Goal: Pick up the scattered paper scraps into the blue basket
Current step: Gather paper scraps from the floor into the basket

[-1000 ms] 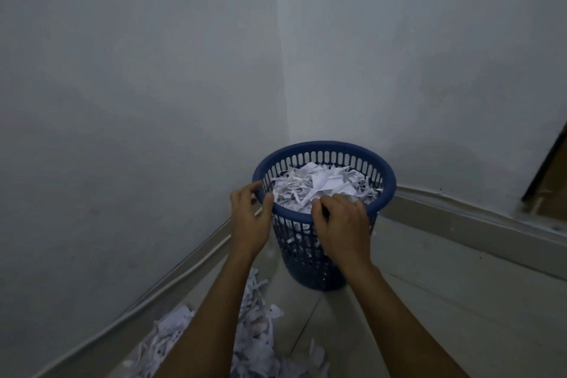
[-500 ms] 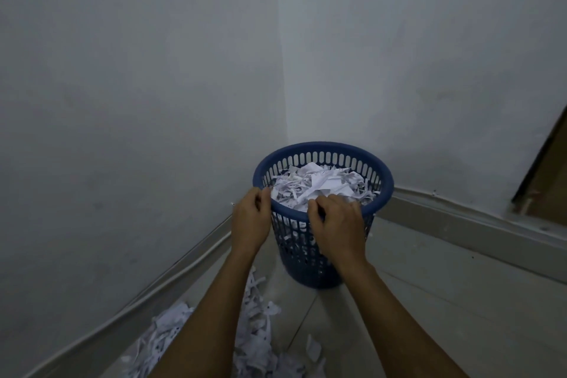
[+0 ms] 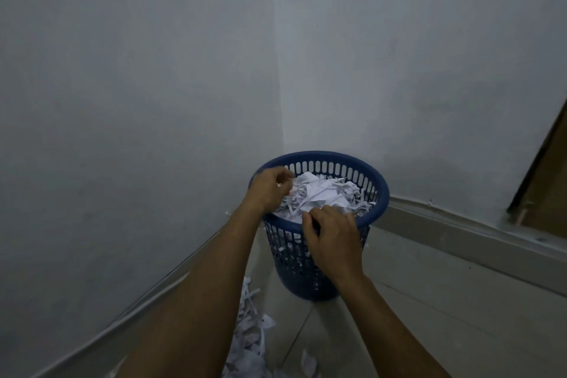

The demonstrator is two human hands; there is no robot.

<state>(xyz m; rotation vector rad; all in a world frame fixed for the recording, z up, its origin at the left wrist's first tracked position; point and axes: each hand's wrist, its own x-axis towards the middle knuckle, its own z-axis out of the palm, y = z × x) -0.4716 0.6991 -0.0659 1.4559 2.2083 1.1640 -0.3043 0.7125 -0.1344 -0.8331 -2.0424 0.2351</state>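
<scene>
My left hand (image 3: 270, 190) is curled over paper scraps (image 3: 322, 193) heaped in the blue basket (image 3: 379, 193), right hand (image 3: 333, 236) gripping its near rim, more shreds (image 3: 250, 337) on the floor (image 3: 429, 316).

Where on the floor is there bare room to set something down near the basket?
Bare tiled floor right of the round blue plastic basket, up to the pale baseboard. Crowded: white paper scraps left of the basket, beneath the left forearm.

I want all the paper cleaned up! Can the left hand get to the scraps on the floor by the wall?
Probably yes. The left hand is up over the basket, but nothing blocks the floor scraps lying below that arm.
</scene>
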